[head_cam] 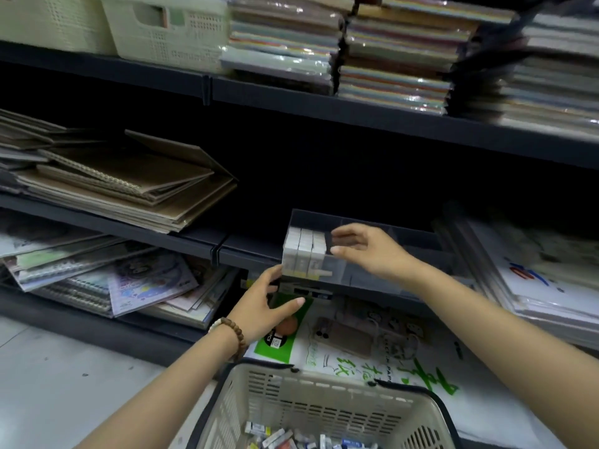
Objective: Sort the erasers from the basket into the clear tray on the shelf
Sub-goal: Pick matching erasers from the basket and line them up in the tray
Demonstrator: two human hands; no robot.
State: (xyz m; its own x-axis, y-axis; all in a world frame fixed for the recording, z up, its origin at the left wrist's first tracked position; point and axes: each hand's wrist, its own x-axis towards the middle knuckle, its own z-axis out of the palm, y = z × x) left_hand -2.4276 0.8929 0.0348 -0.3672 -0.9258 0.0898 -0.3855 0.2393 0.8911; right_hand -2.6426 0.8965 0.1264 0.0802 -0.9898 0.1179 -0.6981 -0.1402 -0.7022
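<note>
A dark shelving unit [356,116] fills the view. Wrapped stacks of coloured paper [393,59] and pale baskets [168,30] sit on its top level, with brown spiral notebooks [129,186] one level down on the left. At the bottom edge of the view, between the person's forearms, is a beige basket [324,385] with dark handles. A loose heap of small erasers [285,439] lies on its floor.

The clear tray [372,280] sits at the front edge of the middle shelf, above the basket. The left hand [259,306], a bead bracelet [235,335] on its wrist, has its fingers against the tray's left front corner and its thumb stretched out below. The right hand [366,249] hovers over the tray with relaxed, spread fingers and holds nothing.

White boxed erasers [304,251] stand packed in rows at the tray's left end, just left of the right fingertips. One eraser [322,273] lies flat at their foot.
</note>
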